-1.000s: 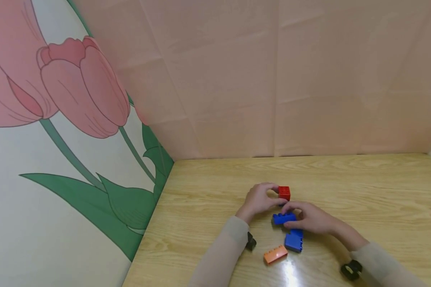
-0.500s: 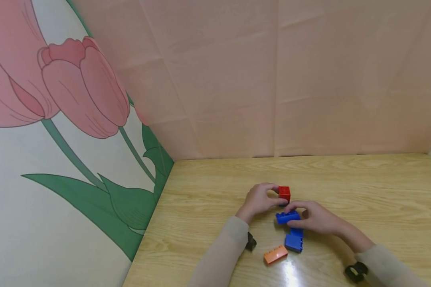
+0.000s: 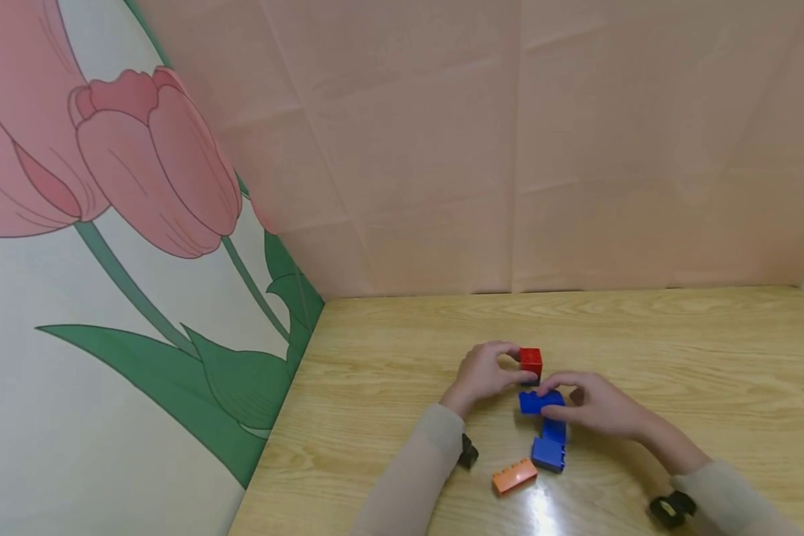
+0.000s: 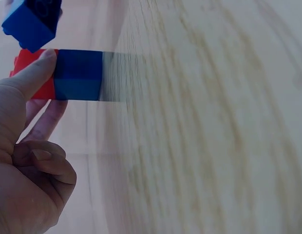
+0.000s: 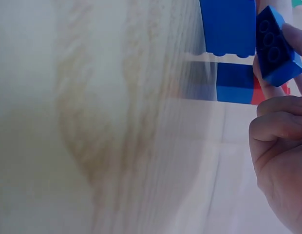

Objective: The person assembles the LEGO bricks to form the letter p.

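My left hand (image 3: 485,370) pinches a red toy brick (image 3: 531,359) between thumb and fingers. That brick sits on a dark blue brick (image 4: 78,75), and the pair stands upright on the table. Just to the near side, my right hand (image 3: 596,406) pinches another blue brick (image 3: 531,403) between thumb and fingertips. The right wrist view shows this held brick (image 5: 275,48) tilted and raised off the table, its hollow underside visible. Close below it lie more blue bricks, one partly overlapped (image 3: 554,429) and one nearer me (image 3: 548,454).
An orange brick (image 3: 514,476) lies on the wooden table (image 3: 388,372) left of the nearest blue brick. A pink cloth (image 3: 429,149) hangs along the table's back edge. At the left stands a panel with printed tulips (image 3: 154,171).
My right hand has moved slightly right and away from me, carrying the blue brick, which has turned a little. My left hand stays in place on the red brick.
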